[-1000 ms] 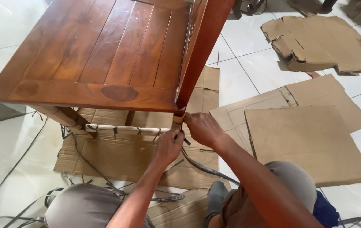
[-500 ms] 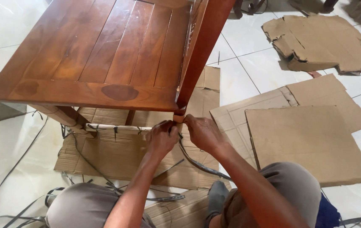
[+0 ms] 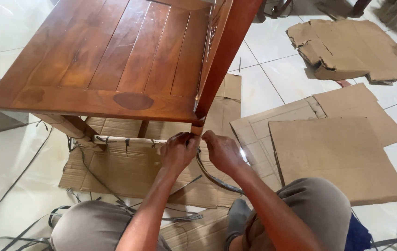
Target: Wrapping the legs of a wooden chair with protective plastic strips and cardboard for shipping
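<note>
Wooden chair [image 3: 115, 60] tilted over cardboard [image 3: 129, 172] on tiled floor; left hand [image 3: 178, 151] and right hand [image 3: 221, 151] meet at wrapped rung [image 3: 129, 140] beside chair leg; fingers of both pinched shut on dark strap [image 3: 215, 179]; wrapping step seemingly under way; next move likely needs firm pull to tighten.

A floor of pale glossy tiles [image 3: 3, 158] with thin dark grout lines was shown. Flattened brown cardboard sheets [image 3: 342, 158] were laid directly on it at the right, one overlapping another, and a torn, crumpled cardboard piece [image 3: 352, 46] was seen further back, apart from them. A corrugated cardboard sheet [image 3: 124, 172] was spread beneath a wooden chair [image 3: 115, 56], whose legs were set on it. Loose dark strips [image 3: 17, 181] were scattered over the tiles at lower left.
</note>
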